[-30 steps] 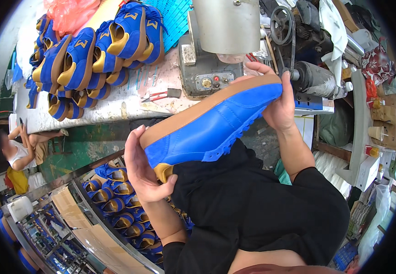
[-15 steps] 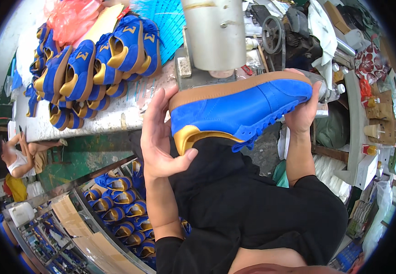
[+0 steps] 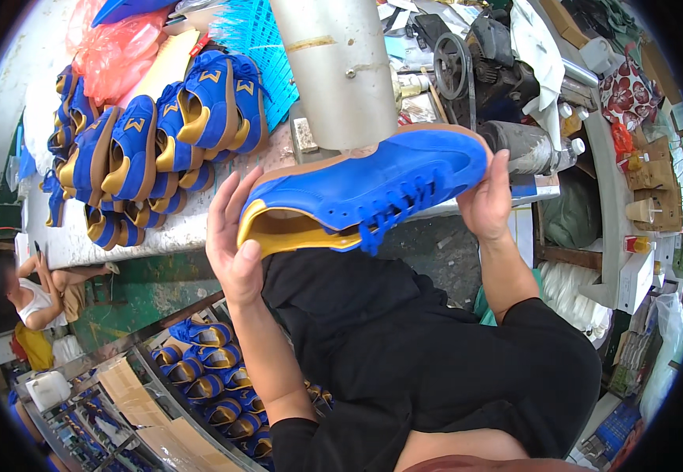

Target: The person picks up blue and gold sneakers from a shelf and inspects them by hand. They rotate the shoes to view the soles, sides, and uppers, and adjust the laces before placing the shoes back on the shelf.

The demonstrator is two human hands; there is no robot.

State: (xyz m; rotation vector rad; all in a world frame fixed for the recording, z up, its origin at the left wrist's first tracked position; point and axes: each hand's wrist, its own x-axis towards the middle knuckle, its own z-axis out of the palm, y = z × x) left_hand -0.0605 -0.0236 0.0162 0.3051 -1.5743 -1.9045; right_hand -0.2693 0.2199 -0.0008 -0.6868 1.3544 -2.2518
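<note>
blue shoe [image 3: 373,189], yellow lining, tan sole, laces dangling; left hand [image 3: 231,236] grips heel, right hand [image 3: 487,200] toe.

the shoe [image 3: 365,193] hides the left hand's [image 3: 231,236] palm and most of its fingers; only the thumb and fingertips show round the heel. the right hand's [image 3: 487,200] fingers go out of sight behind the toe. the sole's tread faces away and cannot be seen. the grey column [image 3: 341,71] is cut off by the top edge and covers part of the counter [image 3: 176,228] behind it. the pile of shoes [image 3: 153,141] overlaps itself, so a count cannot be told. the shoes on the rack [image 3: 215,377] run under the left forearm. the person [image 3: 31,295] at far left is small and blurred.
</note>
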